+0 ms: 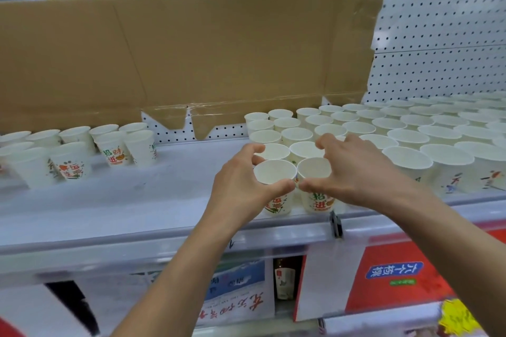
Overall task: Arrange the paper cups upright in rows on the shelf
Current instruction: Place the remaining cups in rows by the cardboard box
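Two white paper cups with red and green print stand upright side by side near the front edge of the white shelf (117, 208). My left hand (241, 186) grips the left cup (273, 172) around its rim, thumb in front and fingers behind. My right hand (353, 172) grips the right cup (313, 168) the same way. Both thumbs nearly touch between the cups. Behind and to the right, several upright cups (410, 128) stand in rows. A looser group of cups (74, 150) stands at the left.
A brown cardboard sheet (191, 57) leans against the perforated white back panel (443, 44). A clear price rail (164, 246) runs along the shelf front, with a black clip (335, 224) on it. Red and white boxes (383, 279) sit on the shelf below.
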`<act>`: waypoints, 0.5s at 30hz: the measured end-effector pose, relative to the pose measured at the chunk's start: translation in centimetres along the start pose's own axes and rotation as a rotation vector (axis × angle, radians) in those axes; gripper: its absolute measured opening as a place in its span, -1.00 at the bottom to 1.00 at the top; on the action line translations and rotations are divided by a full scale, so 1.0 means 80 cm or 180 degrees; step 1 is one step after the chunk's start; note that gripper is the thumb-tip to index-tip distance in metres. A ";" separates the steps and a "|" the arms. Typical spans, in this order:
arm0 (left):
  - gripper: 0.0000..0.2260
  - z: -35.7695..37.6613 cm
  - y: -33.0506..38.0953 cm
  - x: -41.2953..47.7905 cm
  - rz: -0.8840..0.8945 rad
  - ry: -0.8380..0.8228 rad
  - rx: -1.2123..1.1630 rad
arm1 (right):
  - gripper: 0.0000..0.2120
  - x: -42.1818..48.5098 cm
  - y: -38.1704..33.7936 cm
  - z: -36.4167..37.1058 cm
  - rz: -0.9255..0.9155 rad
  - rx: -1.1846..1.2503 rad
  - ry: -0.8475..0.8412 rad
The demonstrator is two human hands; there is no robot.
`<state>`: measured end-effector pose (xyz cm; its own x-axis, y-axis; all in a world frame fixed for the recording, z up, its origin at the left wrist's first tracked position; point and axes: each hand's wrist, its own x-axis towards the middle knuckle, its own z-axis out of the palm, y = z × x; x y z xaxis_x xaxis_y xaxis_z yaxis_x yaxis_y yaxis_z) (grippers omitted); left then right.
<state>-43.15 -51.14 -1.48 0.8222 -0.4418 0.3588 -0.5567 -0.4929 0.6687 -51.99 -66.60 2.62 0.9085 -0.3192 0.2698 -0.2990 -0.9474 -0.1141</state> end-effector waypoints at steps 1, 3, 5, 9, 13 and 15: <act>-0.26 0.000 0.001 0.000 0.0009 0.0008 0.0021 | -0.30 0.000 0.001 -0.001 0.0002 -0.0032 -0.0004; -0.27 0.001 0.002 -0.001 0.0023 0.0019 0.0039 | -0.29 0.000 0.003 0.000 0.0000 -0.0042 -0.0013; -0.27 0.003 0.002 -0.001 0.0030 0.0026 0.0047 | -0.27 0.000 0.006 0.001 -0.0029 -0.0019 0.0006; -0.25 0.007 0.002 -0.001 0.0080 0.0057 0.0067 | -0.26 0.000 0.010 0.003 -0.0157 -0.0084 0.0110; -0.26 0.009 0.001 -0.004 0.0170 0.0152 0.0118 | -0.28 0.000 0.013 0.003 -0.0285 -0.0167 0.0292; -0.30 0.010 -0.004 -0.008 0.0267 0.0267 0.0110 | -0.34 0.001 0.010 0.001 -0.0481 -0.0180 0.0491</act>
<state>-43.64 -51.29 -2.42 0.7789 -0.4191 0.4667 -0.6264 -0.4830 0.6118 -52.11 -67.35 2.52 0.8901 -0.1691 0.4232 -0.1827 -0.9831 -0.0087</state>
